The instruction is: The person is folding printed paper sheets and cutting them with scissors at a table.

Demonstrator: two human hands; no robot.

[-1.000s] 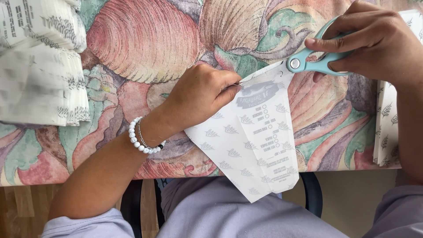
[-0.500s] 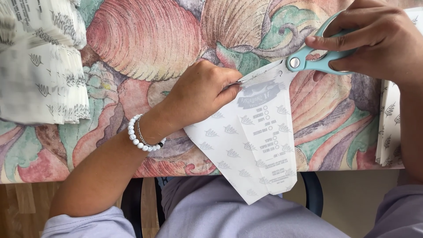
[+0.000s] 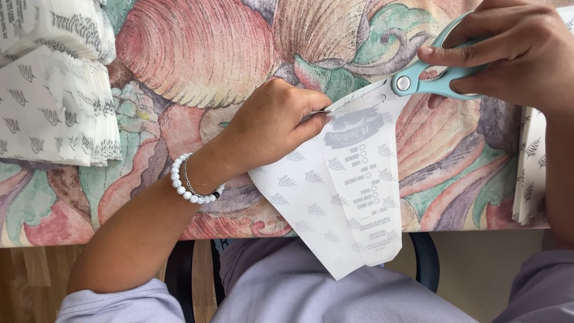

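Left hand (image 3: 272, 128) still pins the printed paper bag (image 3: 344, 191) near the table's (image 3: 197, 54) front edge; right hand (image 3: 514, 51) grips teal scissors (image 3: 427, 78), blades barely advanced along its top.

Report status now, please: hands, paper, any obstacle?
Left hand pins paper bag at table edge. Right hand grips teal scissors, blades across bag's top. Nothing blocks the cut.

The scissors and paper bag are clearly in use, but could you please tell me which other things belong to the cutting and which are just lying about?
In use: left hand, right hand, teal scissors, paper bag.

Lying about: stack of bags at left, stack at right edge, floral tablecloth.
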